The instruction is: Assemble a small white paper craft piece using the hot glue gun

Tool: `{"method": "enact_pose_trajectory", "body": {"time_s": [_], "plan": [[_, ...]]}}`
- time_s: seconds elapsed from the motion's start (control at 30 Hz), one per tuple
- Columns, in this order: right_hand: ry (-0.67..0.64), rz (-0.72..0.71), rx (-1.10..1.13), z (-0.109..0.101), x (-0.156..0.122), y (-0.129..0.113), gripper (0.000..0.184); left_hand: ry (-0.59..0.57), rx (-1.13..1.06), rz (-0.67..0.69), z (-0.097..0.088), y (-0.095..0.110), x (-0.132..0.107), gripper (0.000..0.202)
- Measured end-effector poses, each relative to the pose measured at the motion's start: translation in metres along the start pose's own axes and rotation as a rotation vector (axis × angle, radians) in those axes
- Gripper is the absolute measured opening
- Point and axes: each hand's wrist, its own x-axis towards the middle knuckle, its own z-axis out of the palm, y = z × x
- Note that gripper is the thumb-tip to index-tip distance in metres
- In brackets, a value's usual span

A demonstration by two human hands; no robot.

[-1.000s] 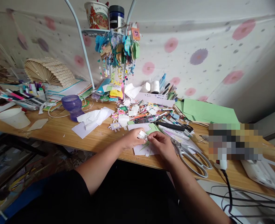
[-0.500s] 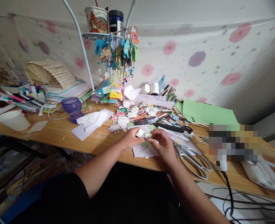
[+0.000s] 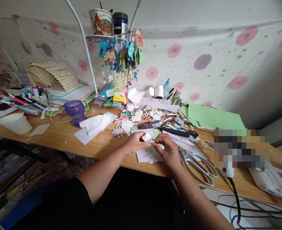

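My left hand (image 3: 134,143) and my right hand (image 3: 167,150) meet over the front edge of the wooden desk (image 3: 59,137). Both pinch a small white paper piece (image 3: 147,137) between fingertips, held just above white paper scraps (image 3: 145,155) and a bit of green paper (image 3: 156,131). Both hands are closed on that piece. Large silver scissors (image 3: 198,164) lie right of my right hand.
Pens and markers (image 3: 155,122) litter the desk behind my hands. A purple cup (image 3: 76,110), white tissue (image 3: 95,121), a white bowl (image 3: 14,122), a wooden fan (image 3: 52,76), green paper sheets (image 3: 212,116) and hanging paper ornaments (image 3: 122,54) surround them. A glue gun cord (image 3: 234,191) trails at the right.
The white piece has been turned slightly between my fingers and my hands sit a little higher in view. Nothing else on the desk has moved.
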Motion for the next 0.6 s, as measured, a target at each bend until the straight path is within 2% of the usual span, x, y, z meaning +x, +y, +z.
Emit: {"method": "enact_pose_trajectory", "body": {"time_s": [0.13,0.4,0.53,0.6], "plan": [[-0.029,0.035,0.028,-0.0008,0.0004,0.0003,0.004,0.018,-0.016,0.01,0.0,0.0023,0.0003,0.028],[-0.096,0.105,0.233,-0.0037,0.0017,-0.0034,0.006,0.022,-0.043,0.034,0.0002,0.0016,0.0003,0.028],[-0.061,0.088,0.234,-0.0016,0.0002,0.0001,0.004,0.023,-0.085,0.021,0.0008,0.0023,-0.0003,0.031],[-0.031,0.079,0.293,0.0003,-0.0007,0.0031,0.015,0.033,-0.089,0.005,0.0012,0.0032,-0.0006,0.03]]}}
